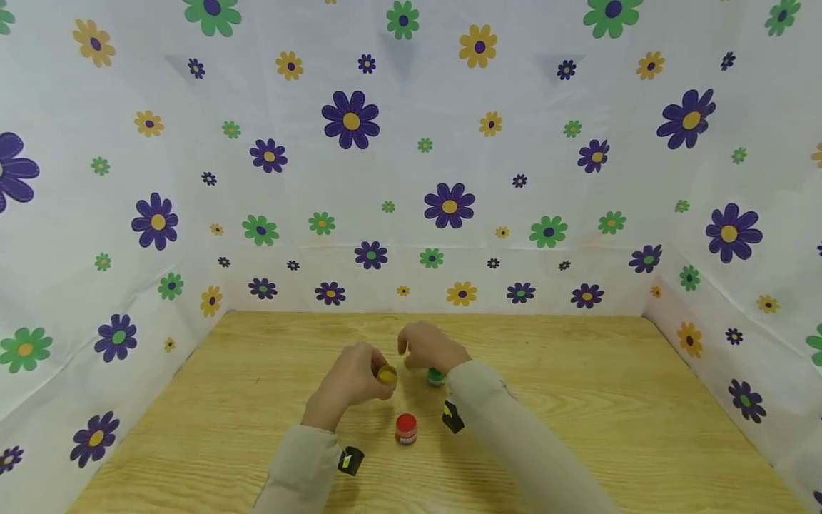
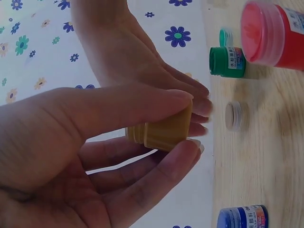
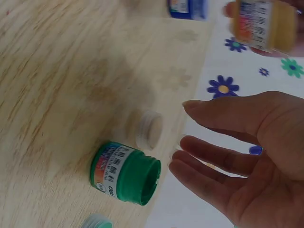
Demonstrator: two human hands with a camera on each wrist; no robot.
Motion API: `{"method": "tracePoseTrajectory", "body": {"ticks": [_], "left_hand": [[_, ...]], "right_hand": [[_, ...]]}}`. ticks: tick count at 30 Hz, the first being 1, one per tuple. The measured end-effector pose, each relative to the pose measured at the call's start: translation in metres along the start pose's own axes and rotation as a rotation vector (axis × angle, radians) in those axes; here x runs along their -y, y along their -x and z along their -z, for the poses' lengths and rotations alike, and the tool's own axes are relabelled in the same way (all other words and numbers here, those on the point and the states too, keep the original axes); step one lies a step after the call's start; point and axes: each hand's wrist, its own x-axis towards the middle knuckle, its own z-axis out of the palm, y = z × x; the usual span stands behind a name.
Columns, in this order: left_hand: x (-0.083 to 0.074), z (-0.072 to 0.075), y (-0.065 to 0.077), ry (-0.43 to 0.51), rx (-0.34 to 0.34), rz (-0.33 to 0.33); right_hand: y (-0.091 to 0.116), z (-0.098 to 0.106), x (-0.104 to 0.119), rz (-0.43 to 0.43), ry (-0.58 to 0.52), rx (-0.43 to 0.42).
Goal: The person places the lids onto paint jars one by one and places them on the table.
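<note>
My left hand [image 1: 349,378] grips a small yellow paint jar [image 2: 168,126] between thumb and fingers, above the table. Its threaded neck shows without a lid in the left wrist view. My right hand [image 1: 430,345] holds nothing; in the right wrist view its fingers are loosely bent beside a small pale lid [image 3: 149,130] on the wood. Close to that lid stands an uncapped green paint jar [image 3: 126,173], with a translucent green lid [image 3: 97,222] beside it. A red paint jar [image 1: 406,428] with its lid on stands nearer to me, between my forearms.
A blue paint jar [image 2: 243,217] stands on the wooden table [image 1: 578,400], hidden in the head view. White cloth walls [image 1: 411,171] with printed flowers rise at the back and both sides. Each wrist carries a small black device [image 1: 350,460].
</note>
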Motion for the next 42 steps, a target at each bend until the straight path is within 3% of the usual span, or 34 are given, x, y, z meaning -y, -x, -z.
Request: {"method": "tracePoseTrajectory", "body": {"ticks": [7, 11, 17, 22, 29, 35, 42], "left_hand": [[-0.009, 0.002, 0.003, 0.002, 0.017, -0.04], [-0.011, 0.001, 0.003, 0.007, 0.03, -0.056], [-0.011, 0.0, 0.002, -0.001, 0.037, -0.066], [-0.013, 0.0, 0.0, -0.011, 0.037, -0.099], [-0.014, 0.0, 0.005, -0.002, 0.041, -0.112], [-0.011, -0.003, 0.006, 0.015, 0.063, -0.112], [-0.016, -0.006, 0.008, 0.044, 0.094, -0.118]], "right_hand": [[-0.007, -0.009, 0.005, -0.085, 0.106, 0.037], [-0.005, -0.011, 0.005, -0.118, 0.09, 0.04], [-0.001, -0.013, 0.004, -0.068, 0.085, 0.027], [0.001, -0.017, 0.001, 0.025, 0.119, -0.017], [0.002, -0.011, -0.003, 0.127, 0.081, -0.011], [0.027, 0.004, -0.009, 0.184, -0.084, -0.052], [0.069, 0.009, -0.021, 0.226, -0.16, -0.127]]}}
